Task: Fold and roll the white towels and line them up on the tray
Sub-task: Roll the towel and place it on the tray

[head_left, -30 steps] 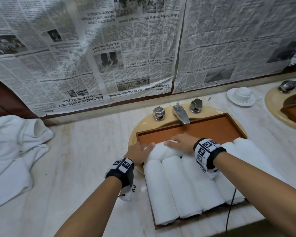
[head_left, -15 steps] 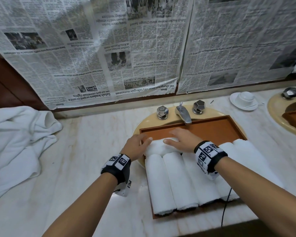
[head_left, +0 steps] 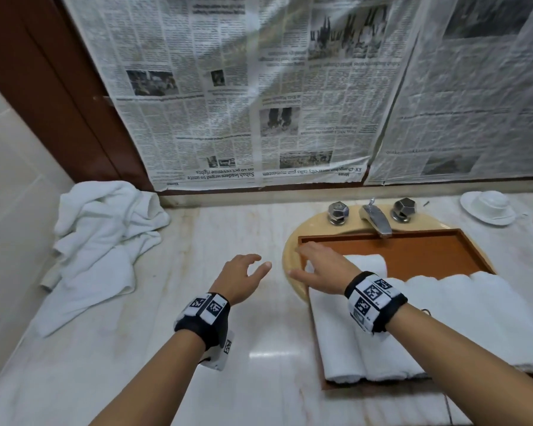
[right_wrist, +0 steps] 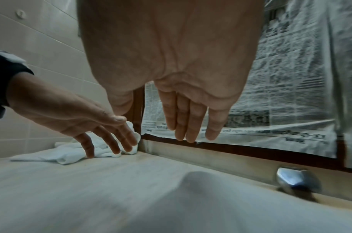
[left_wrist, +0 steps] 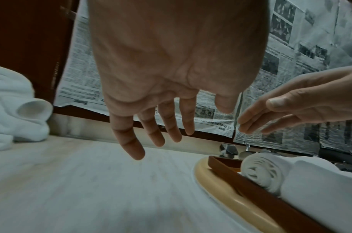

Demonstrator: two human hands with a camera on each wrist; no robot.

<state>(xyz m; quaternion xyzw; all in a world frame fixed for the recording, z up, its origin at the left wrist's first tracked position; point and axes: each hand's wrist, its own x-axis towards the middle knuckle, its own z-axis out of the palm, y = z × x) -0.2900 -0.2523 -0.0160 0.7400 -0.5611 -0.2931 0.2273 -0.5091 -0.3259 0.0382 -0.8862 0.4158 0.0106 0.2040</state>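
Rolled towels lie side by side across the near part of the tray, and one more roll sits crosswise just beyond them at the tray's left end. The far right part of the tray is bare. By the look of it, the step in hand is the reach for fresh cloth: a heap of loose towels lies at the far left of the bench, well apart from the tray.

The left hand hovers palm down over the bench between tray and heap, its fingers spread and loosely hanging, holding nothing. The right hand is above the tray's left edge, fingers straight and close together, pointing left, also empty and apparently clear of the roll below.

The next move calls for carrying both hands farther left to the heap, pulling one towel free, and spreading it flat on the bench for folding.
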